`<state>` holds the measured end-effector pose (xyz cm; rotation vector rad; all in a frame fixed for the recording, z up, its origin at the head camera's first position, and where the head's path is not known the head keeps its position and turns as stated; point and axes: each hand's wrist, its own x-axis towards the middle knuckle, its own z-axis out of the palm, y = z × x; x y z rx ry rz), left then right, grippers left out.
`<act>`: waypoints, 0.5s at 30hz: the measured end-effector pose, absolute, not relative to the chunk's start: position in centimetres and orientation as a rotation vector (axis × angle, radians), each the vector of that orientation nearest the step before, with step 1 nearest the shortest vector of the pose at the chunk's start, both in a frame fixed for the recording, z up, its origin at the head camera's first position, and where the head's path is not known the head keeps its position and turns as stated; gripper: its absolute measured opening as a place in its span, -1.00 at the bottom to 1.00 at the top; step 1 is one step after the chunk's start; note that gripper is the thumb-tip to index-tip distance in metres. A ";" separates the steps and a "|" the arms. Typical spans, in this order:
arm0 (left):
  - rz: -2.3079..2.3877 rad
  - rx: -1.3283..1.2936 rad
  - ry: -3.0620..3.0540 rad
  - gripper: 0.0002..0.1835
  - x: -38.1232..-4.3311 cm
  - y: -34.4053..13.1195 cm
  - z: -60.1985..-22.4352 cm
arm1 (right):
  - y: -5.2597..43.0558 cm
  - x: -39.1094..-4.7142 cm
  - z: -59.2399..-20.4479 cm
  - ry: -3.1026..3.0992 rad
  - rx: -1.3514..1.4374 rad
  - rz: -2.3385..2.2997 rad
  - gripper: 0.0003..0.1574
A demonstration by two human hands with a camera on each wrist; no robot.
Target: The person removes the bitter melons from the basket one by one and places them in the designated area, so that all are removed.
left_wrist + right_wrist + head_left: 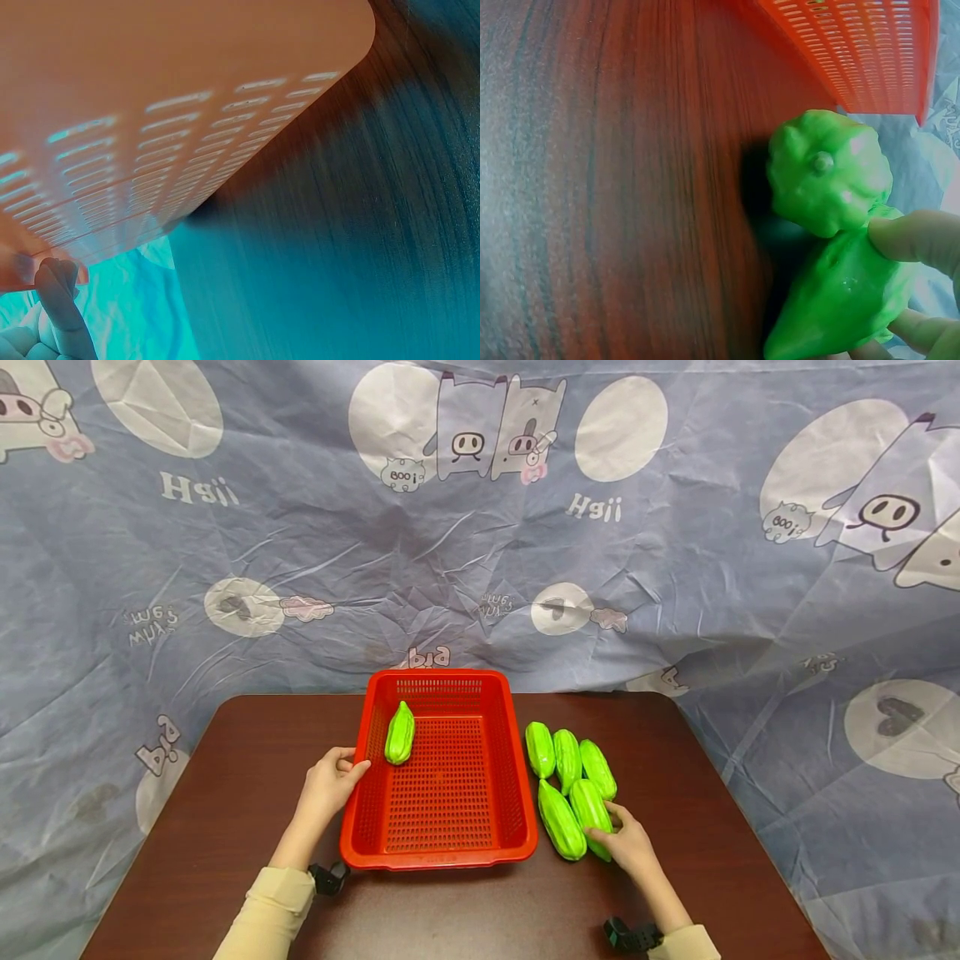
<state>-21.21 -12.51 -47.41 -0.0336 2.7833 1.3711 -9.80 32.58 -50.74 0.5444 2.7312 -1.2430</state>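
A red plastic basket (438, 862) with slotted walls stands on the table, one green bitter melon (400, 735) inside at its back left. My left hand (328, 787) pinches the basket's left rim, thumb on top; in the left wrist view curled fingers (58, 292) touch the slotted side. Right of the basket lie several more bitter melons (567, 758) in two rows. My right hand (628, 842) grips the front right bitter melon (591, 806), thumb on one side and fingers on the other. Against it sits another bitter melon (829, 172), its blunt end facing the right wrist camera.
The dark brown wooden table (262, 752) reaches out on both sides of the basket. Behind it hangs a blue-grey cloth (450, 543) with cartoon prints, which also drapes along the sides. A black strap device (327, 878) sits on each wrist.
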 end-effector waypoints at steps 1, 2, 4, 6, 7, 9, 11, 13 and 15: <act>1.371 -0.036 2.782 -0.50 -21.2 -12.5 -47.4 | 32.5 -9.8 -50.8 2.729 0.545 -1.247 -0.06; 1.370 -0.037 2.781 -0.50 -21.2 -12.5 -47.4 | 32.5 -9.7 -50.9 2.730 0.546 -1.245 -0.07; 1.370 -0.042 2.780 -0.51 -21.2 -12.5 -47.4 | 32.5 -9.7 -51.0 2.730 0.552 -1.251 -0.08; 1.371 -0.041 2.784 -0.51 -21.2 -12.5 -47.4 | 32.4 -9.7 -51.1 2.726 0.553 -1.260 -0.09; 1.373 -0.041 2.785 -0.51 -21.2 -12.4 -47.4 | 32.4 -9.7 -51.1 2.727 0.552 -1.260 -0.09; 1.379 -0.039 2.787 -0.52 -21.2 -12.4 -47.4 | 32.4 -9.7 -51.2 2.722 0.556 -1.271 -0.09; 1.384 -0.032 2.789 -0.52 -21.2 -12.5 -47.3 | 32.3 -9.7 -51.3 2.720 0.554 -1.275 -0.09; 1.387 -0.031 2.789 -0.52 -21.2 -12.5 -47.3 | 32.3 -9.7 -51.3 2.721 0.556 -1.277 -0.09; 1.389 -0.029 2.788 -0.52 -21.2 -12.5 -47.3 | 32.3 -9.7 -51.3 2.720 0.555 -1.277 -0.09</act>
